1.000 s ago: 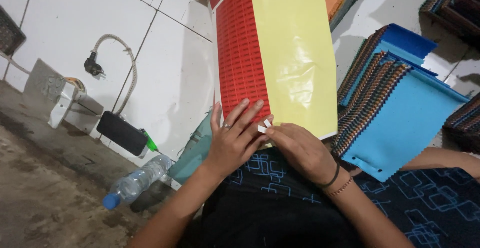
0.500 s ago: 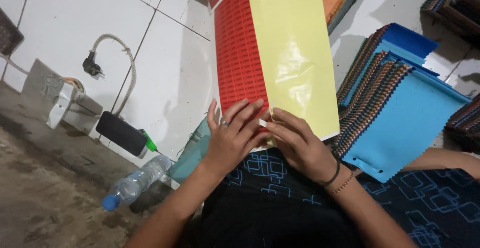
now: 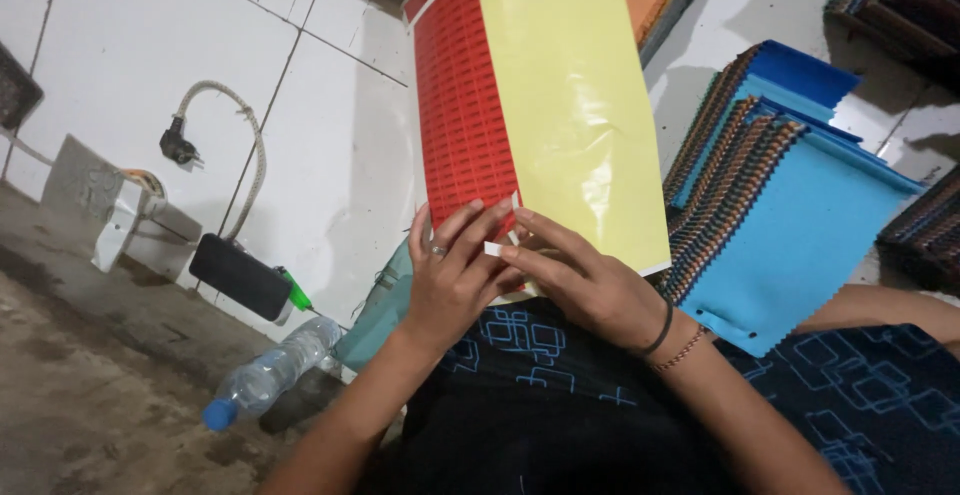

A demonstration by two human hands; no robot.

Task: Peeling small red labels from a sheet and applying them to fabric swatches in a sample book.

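A large sticker sheet (image 3: 540,105) stands tilted on my lap, its left strip covered with small red labels (image 3: 460,125) and the rest bare glossy yellow backing. My left hand (image 3: 455,275), with a ring on one finger, lies flat against the sheet's lower edge over the red strip. My right hand (image 3: 580,280), with a dark band and a bead bracelet at the wrist, pinches a small peeled label (image 3: 492,249) whose white back shows between the fingertips.
A stack of blue fabric swatches with striped edges (image 3: 790,225) lies to the right on the white tiled floor (image 3: 330,135). A plastic water bottle (image 3: 265,375), a black device (image 3: 240,275), a plug with cord (image 3: 180,145) and a teal bag (image 3: 380,315) lie to the left.
My right fingers have pulled a small label off the bottom of the red strip; its white back now shows. The sheet and my left hand have barely moved.
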